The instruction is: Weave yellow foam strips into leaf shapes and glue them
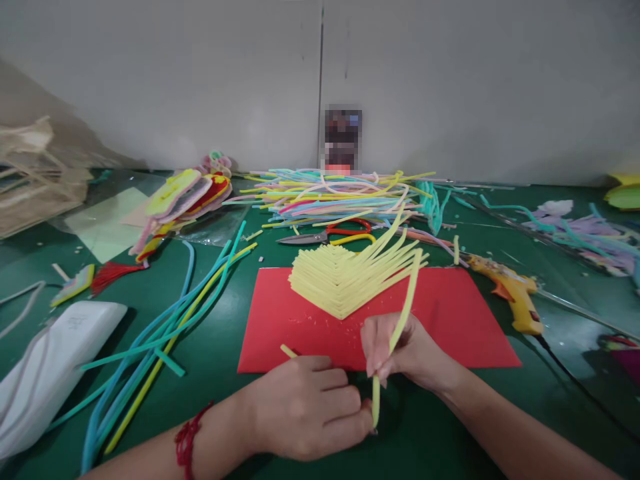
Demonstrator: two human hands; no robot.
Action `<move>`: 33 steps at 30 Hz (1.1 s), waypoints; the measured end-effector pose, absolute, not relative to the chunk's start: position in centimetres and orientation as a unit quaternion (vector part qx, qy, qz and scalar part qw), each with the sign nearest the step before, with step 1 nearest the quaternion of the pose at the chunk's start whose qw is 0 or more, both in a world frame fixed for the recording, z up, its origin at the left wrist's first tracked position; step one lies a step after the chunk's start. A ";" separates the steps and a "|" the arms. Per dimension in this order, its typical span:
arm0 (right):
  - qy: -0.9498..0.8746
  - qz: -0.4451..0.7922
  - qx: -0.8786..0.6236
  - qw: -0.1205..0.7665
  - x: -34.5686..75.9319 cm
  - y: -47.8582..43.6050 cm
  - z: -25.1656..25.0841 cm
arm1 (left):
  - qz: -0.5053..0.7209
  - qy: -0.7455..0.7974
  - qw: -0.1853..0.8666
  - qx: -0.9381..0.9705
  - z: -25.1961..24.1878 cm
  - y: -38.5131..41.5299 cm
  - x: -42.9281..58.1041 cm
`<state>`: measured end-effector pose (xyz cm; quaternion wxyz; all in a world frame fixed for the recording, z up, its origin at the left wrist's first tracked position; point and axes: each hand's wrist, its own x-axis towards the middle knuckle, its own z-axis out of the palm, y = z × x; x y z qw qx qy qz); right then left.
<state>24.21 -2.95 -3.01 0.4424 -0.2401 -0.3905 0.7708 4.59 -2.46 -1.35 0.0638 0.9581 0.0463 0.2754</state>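
Observation:
My right hand point(400, 350) is closed around a long yellow foam strip point(406, 303) that rises toward the yellow woven strip piece point(345, 277). My left hand point(310, 403), with a red cord at the wrist, is curled shut and pinches the strip's lower end point(375, 400); a short yellow stub point(288, 351) sticks out behind its knuckles. Both hands are at the near edge of a red sheet point(450, 313) on the green table point(220, 347). The woven piece lies on the red sheet, several loose strip ends fanning out to the upper right.
A yellow glue gun point(510, 290) lies right of the red sheet, its cord trailing toward me. Red-handled scissors point(325, 235) rest behind the sheet, before a heap of coloured strips point(330, 193). Long blue and yellow strips point(165, 333) and a white object point(50, 360) lie left.

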 end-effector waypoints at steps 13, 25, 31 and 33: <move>-0.421 0.697 -0.289 0.503 24.7 -2.2 -3.6 | 0.274 0.084 0.046 0.957 -1.2 -1.4 4.0; -0.436 0.675 -0.280 0.525 24.6 -2.3 -3.4 | 0.273 0.081 0.046 0.957 -1.4 -1.5 4.1; -0.425 0.666 -0.320 0.524 24.8 -2.4 -3.2 | 0.267 0.078 0.043 0.960 -1.4 -1.4 3.9; -0.423 0.663 -0.331 0.522 24.8 -2.4 -3.2 | 0.268 0.075 0.046 0.959 -1.5 -1.5 3.9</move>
